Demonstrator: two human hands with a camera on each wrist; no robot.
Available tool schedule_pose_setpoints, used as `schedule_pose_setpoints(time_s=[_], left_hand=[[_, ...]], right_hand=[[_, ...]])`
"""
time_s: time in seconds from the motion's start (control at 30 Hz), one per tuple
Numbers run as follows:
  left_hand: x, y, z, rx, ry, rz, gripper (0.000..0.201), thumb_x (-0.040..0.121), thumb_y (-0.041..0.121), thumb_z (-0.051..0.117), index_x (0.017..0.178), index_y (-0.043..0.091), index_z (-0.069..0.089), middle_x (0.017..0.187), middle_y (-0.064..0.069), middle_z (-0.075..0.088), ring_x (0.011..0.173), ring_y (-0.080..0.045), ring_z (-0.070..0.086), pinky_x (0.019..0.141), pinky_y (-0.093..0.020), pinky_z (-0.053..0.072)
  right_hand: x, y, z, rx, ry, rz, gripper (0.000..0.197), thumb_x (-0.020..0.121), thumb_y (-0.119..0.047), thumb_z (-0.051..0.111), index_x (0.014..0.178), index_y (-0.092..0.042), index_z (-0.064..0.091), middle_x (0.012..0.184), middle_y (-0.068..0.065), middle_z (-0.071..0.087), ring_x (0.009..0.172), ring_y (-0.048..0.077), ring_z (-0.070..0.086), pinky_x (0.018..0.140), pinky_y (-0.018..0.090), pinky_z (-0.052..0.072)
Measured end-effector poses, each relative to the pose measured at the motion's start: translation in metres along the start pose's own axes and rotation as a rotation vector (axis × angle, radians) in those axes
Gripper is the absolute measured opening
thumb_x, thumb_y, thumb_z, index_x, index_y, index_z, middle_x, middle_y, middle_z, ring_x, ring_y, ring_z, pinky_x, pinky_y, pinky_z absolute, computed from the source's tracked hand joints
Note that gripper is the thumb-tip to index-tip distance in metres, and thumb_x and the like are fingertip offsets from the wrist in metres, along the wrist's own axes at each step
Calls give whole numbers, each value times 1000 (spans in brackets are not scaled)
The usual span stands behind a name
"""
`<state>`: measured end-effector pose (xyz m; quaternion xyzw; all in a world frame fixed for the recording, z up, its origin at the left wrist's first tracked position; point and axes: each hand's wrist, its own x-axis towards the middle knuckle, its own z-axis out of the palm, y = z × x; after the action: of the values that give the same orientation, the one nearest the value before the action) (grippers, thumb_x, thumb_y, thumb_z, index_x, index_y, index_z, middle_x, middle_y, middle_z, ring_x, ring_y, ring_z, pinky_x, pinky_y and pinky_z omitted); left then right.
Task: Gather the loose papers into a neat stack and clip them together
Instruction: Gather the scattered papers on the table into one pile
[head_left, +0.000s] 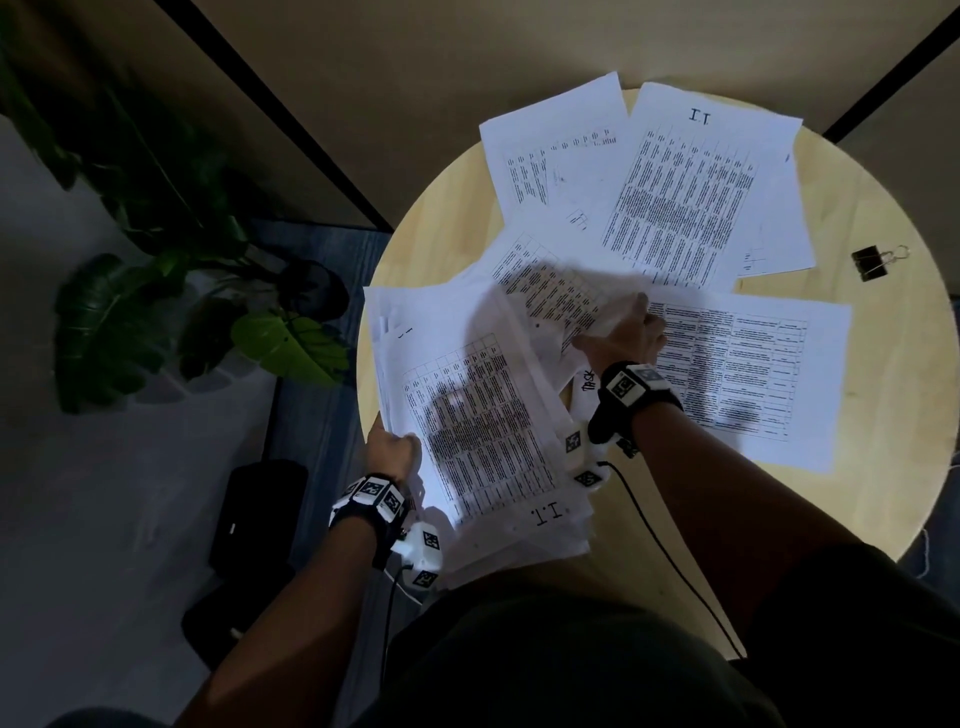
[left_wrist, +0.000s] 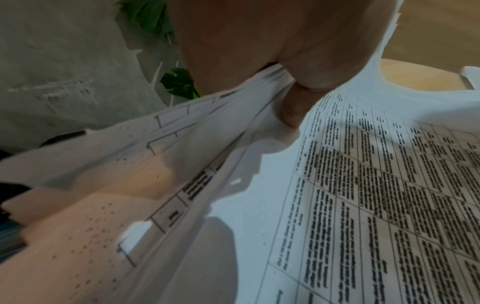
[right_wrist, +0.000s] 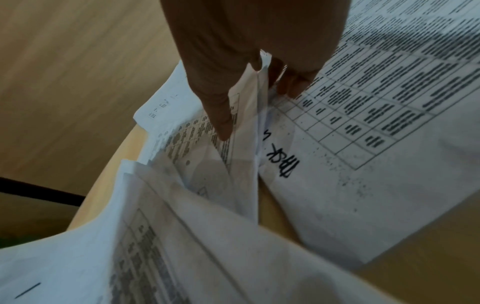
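A: From the head camera, what do you hold?
B: Your left hand grips the gathered stack at the round table's near-left edge; your right hand pinches a loose sheet. The binder clip lies far right.
A: Left wrist?
B: Your thumb clamps the stack's edge.
A: Right wrist?
B: Your fingers pinch that sheet's edge.

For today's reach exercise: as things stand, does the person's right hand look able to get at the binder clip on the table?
Probably not yet. The right hand is pinching a sheet. The binder clip lies apart on bare table with nothing over it, so the path looks free once the hand lets go.
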<state>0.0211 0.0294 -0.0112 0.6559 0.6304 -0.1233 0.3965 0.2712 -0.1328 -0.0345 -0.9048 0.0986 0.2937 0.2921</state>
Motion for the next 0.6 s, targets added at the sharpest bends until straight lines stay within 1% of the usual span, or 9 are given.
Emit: schedule_pose_setpoints(time_s=[0.1, 0.2, 0.23, 0.3, 0.37, 0.43, 0.47, 0.53, 0.6], left_hand=[[-1, 2, -3, -36, 3, -24, 66, 87, 2, 48, 148, 5, 24, 105, -29, 65, 94, -42, 63, 90, -50, 52], [-2, 3, -2, -46, -7, -1, 63, 86, -1, 47, 146, 4, 29, 108, -32, 64, 102, -47, 60, 91, -54, 49], [-3, 3, -2, -48, -5, -3, 62, 86, -1, 47, 146, 4, 29, 110, -32, 64, 103, -48, 60, 92, -53, 49], [-5, 5, -2, -37, -1, -10, 65, 88, 0, 46, 149, 5, 23, 117, -30, 63, 100, -42, 62, 91, -42, 51], [-6, 5, -2, -39, -3, -28, 68, 90, 1, 46, 151, 5, 16, 116, -30, 63, 96, -40, 62, 90, -40, 51], [-7, 5, -3, -46, 0, -41, 66, 91, 2, 49, 149, 0, 18, 118, -37, 59, 105, -45, 60, 96, -47, 47], [-7, 6, -4, -30, 7, -45, 61, 91, 5, 52, 145, -6, 26, 118, -36, 59, 108, -45, 59, 97, -47, 47], [-8, 11, -6, -63, 5, -26, 48, 90, 8, 58, 133, -9, 44, 122, -27, 61, 112, -41, 59, 96, -43, 47], [-9, 19, -5, -229, -25, 24, 43, 88, 3, 61, 129, -3, 51, 123, -19, 62, 113, -33, 59, 98, -35, 45]], right_hand=[[8, 2, -2, 207, -52, -29, 112, 64, -18, 86, 150, -15, 14, 144, 17, 42, 133, 35, 40, 107, 50, 40], [6, 1, -4, 540, -116, 75, 106, 62, -10, 87, 146, -14, 22, 126, 9, 60, 113, 27, 59, 96, 46, 51], [4, 1, -2, 651, -179, 125, 95, 62, -9, 86, 140, -11, 32, 120, 10, 63, 108, 29, 63, 92, 48, 53], [-5, -1, 4, 710, -343, 156, 58, 68, -9, 82, 119, -6, 54, 113, 16, 68, 103, 38, 66, 86, 55, 55], [-15, -2, 8, 542, -423, 119, 41, 75, -14, 77, 111, -1, 62, 109, 19, 68, 94, 38, 67, 80, 53, 57], [-21, -4, 10, 383, -367, 56, 43, 79, -21, 74, 113, 3, 61, 100, 15, 67, 83, 31, 64, 69, 40, 58], [-22, -5, 6, 346, -307, 19, 42, 79, -23, 74, 111, 2, 62, 95, 14, 66, 80, 28, 63, 66, 37, 57], [-18, -5, -6, 352, -216, -62, 33, 79, -23, 73, 101, 1, 66, 89, 14, 69, 78, 28, 66, 68, 40, 59], [-13, -6, -27, 442, -172, -141, 14, 78, -16, 70, 81, -3, 68, 78, 15, 70, 70, 25, 65, 63, 43, 58]])
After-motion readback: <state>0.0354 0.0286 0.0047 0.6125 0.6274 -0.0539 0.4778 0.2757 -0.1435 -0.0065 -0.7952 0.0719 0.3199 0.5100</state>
